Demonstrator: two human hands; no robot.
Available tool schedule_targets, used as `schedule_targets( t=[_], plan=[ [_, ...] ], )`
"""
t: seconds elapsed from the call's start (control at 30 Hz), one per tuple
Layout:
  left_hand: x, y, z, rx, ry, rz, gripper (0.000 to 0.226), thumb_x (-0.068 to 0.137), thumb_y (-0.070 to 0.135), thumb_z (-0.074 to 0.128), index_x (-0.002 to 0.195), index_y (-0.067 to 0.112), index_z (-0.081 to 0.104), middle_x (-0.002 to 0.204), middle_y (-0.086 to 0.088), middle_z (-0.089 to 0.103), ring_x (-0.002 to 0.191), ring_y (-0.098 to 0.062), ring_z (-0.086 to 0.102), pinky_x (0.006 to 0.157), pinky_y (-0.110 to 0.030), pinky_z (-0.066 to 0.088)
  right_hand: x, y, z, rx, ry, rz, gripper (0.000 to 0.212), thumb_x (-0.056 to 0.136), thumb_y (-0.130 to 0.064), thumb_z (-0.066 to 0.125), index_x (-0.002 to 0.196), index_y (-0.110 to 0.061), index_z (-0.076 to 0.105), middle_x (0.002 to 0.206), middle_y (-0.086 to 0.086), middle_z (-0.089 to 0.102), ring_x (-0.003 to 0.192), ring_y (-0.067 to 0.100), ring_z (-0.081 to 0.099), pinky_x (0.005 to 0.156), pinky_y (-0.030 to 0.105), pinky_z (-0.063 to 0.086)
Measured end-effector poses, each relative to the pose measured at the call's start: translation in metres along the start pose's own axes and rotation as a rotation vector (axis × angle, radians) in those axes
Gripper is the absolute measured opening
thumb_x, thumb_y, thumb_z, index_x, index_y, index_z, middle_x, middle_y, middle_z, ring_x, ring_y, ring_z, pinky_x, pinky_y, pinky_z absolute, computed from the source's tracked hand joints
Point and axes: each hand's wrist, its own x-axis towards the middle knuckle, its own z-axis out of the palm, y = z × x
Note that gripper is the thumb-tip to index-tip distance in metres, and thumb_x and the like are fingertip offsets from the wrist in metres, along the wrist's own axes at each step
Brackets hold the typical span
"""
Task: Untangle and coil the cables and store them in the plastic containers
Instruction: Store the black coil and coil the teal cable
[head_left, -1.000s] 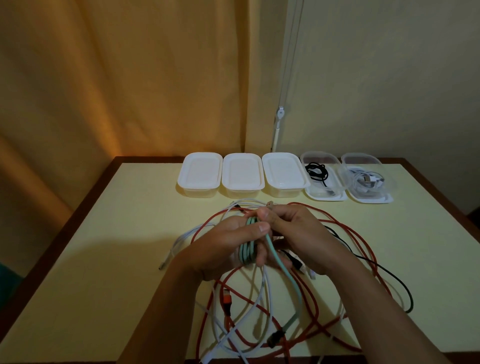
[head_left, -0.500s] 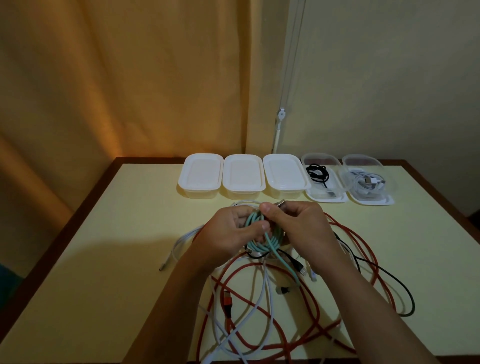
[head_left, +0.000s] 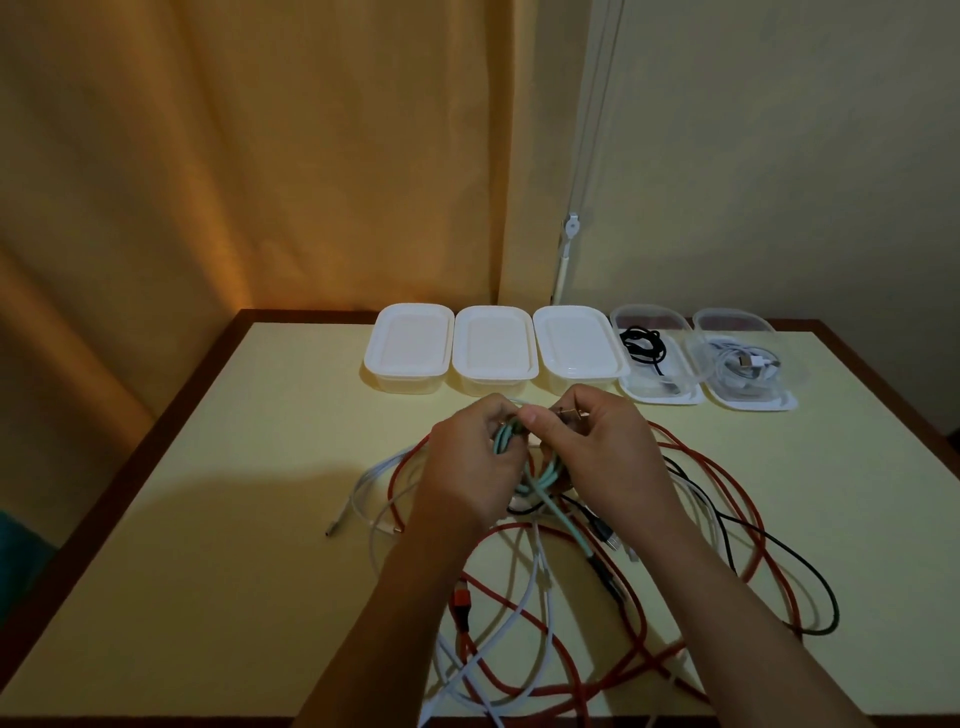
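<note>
While both hands hover over the table (head_left: 218, 519) centre, left hand (head_left: 470, 467) grips the teal cable (head_left: 540, 483) coil; right hand (head_left: 597, 447) pinches its plug end. Red cable (head_left: 727, 467) tangle beneath. Containers (head_left: 493, 348) along far edge.

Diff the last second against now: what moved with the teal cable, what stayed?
Both hands moved a little away from the person, toward the containers. The left hand still grips the teal cable coil; the right hand has wound on more, so the loose tail trailing toward the person is shorter. Nothing let go. The red cable, white cable, black cable, three lidded containers and two filled containers stayed put.
</note>
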Motion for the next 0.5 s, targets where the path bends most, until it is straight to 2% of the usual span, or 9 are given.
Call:
schedule_targets(
  t=[0.07, 0.1, 0.13, 0.2, 0.27, 0.33, 0.37, 0.5],
  plan=[
    [-0.001, 0.001, 0.002, 0.028, 0.049, -0.002, 0.017, 0.093, 0.011, 0.062, 0.093, 0.028, 0.063, 0.079, 0.015, 0.061, 0.069, -0.007, 0.065, 0.058, -0.021, 0.056, 0.0, -0.002, -0.001, 0.027, -0.008, -0.003, 0.038, 0.088, -0.044, 0.072, 0.076, -0.01, 0.061, 0.066, 0.007, 0.066, 0.058, 0.019, 0.065, 0.05, 0.026, 0.051],
    [0.0, 0.001, 0.003, 0.04, 0.063, -0.011, 0.015, 0.093, 0.011, 0.063, 0.094, 0.026, 0.064, 0.081, 0.012, 0.062, 0.071, -0.007, 0.065, 0.06, -0.017, 0.054, 0.0, -0.002, -0.001, 0.044, -0.014, -0.002, 0.037, 0.088, -0.042, 0.072, 0.077, -0.009, 0.062, 0.066, 0.007, 0.066, 0.057, 0.017, 0.065, 0.048, 0.022, 0.049],
    [0.0, 0.0, 0.003, 0.043, 0.07, -0.029, 0.012, 0.093, 0.013, 0.064, 0.096, 0.024, 0.065, 0.082, 0.01, 0.063, 0.072, -0.005, 0.063, 0.059, -0.01, 0.05, 0.0, -0.002, -0.002, 0.055, -0.022, -0.002, 0.036, 0.088, -0.041, 0.072, 0.078, -0.008, 0.063, 0.066, 0.007, 0.066, 0.057, 0.018, 0.065, 0.048, 0.022, 0.049],
    [0.001, -0.003, 0.003, 0.008, 0.046, -0.088, 0.007, 0.092, 0.015, 0.065, 0.097, 0.02, 0.066, 0.081, 0.01, 0.065, 0.07, 0.0, 0.061, 0.054, -0.005, 0.043, -0.001, 0.001, -0.002, 0.053, -0.032, -0.002, 0.034, 0.088, -0.042, 0.072, 0.079, -0.01, 0.065, 0.066, 0.007, 0.066, 0.06, 0.023, 0.065, 0.053, 0.035, 0.053],
    [0.003, -0.007, 0.002, -0.031, -0.022, -0.132, 0.005, 0.091, 0.017, 0.067, 0.096, 0.018, 0.068, 0.081, 0.006, 0.069, 0.07, -0.002, 0.065, 0.059, -0.011, 0.049, -0.002, 0.003, -0.001, 0.058, -0.037, -0.001, 0.03, 0.087, -0.041, 0.073, 0.078, -0.013, 0.066, 0.066, 0.007, 0.065, 0.062, 0.026, 0.063, 0.058, 0.042, 0.053],
    [0.006, -0.01, 0.0, -0.103, -0.112, -0.187, 0.004, 0.091, 0.015, 0.066, 0.095, 0.017, 0.068, 0.085, -0.002, 0.073, 0.076, -0.012, 0.071, 0.072, -0.029, 0.058, -0.002, 0.005, -0.001, 0.057, -0.032, -0.007, 0.028, 0.088, -0.039, 0.073, 0.078, -0.015, 0.065, 0.066, 0.006, 0.064, 0.059, 0.02, 0.059, 0.058, 0.039, 0.05],
    [0.006, -0.01, -0.001, -0.138, -0.149, -0.215, 0.006, 0.092, 0.014, 0.065, 0.095, 0.016, 0.068, 0.088, -0.005, 0.074, 0.079, -0.015, 0.072, 0.075, -0.033, 0.06, -0.003, 0.005, -0.001, 0.047, -0.029, -0.016, 0.027, 0.089, -0.039, 0.072, 0.077, -0.015, 0.065, 0.066, 0.005, 0.064, 0.058, 0.018, 0.057, 0.057, 0.038, 0.049],
    [0.006, -0.012, -0.003, -0.21, -0.205, -0.306, 0.013, 0.091, 0.012, 0.065, 0.102, 0.017, 0.069, 0.093, -0.01, 0.074, 0.081, -0.021, 0.073, 0.068, -0.029, 0.058, -0.003, 0.002, 0.001, 0.011, -0.023, -0.05, 0.023, 0.089, -0.039, 0.072, 0.076, -0.02, 0.066, 0.064, -0.001, 0.062, 0.056, 0.009, 0.053, 0.055, 0.033, 0.046]
  ],
)
